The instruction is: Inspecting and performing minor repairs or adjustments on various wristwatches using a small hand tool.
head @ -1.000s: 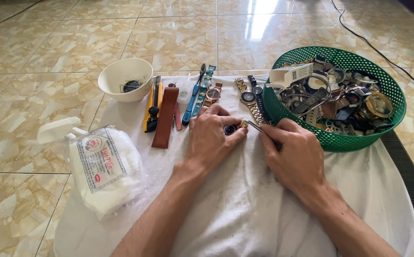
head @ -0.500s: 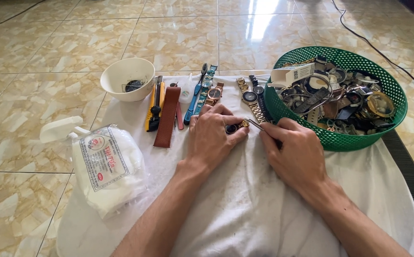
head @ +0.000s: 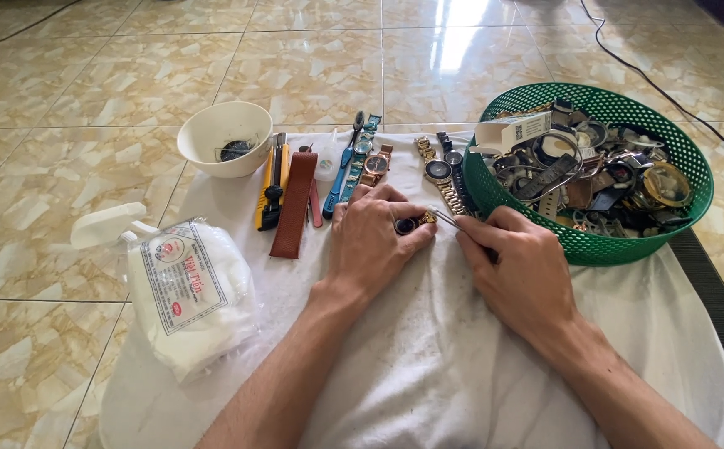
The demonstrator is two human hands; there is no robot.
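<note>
My left hand (head: 374,241) lies palm-down on the white cloth (head: 428,366) and pins a small dark-faced watch (head: 409,224) under its fingers. My right hand (head: 516,270) pinches thin metal tweezers (head: 449,219), whose tip touches the watch's gold-coloured edge. Both hands meet at the cloth's middle, just left of the green basket (head: 603,245).
The green basket holds several watches and parts plus a white box (head: 511,131). Behind my hands lie several watches (head: 376,165), a brown strap (head: 294,204), a yellow-handled tool (head: 272,181) and a white bowl (head: 222,137). A bag of white cotton (head: 189,295) sits left. A black cable (head: 669,87) crosses the tiled floor.
Both hands stay on the watch; the tweezer tip shifts only slightly. The view has drifted a little.
</note>
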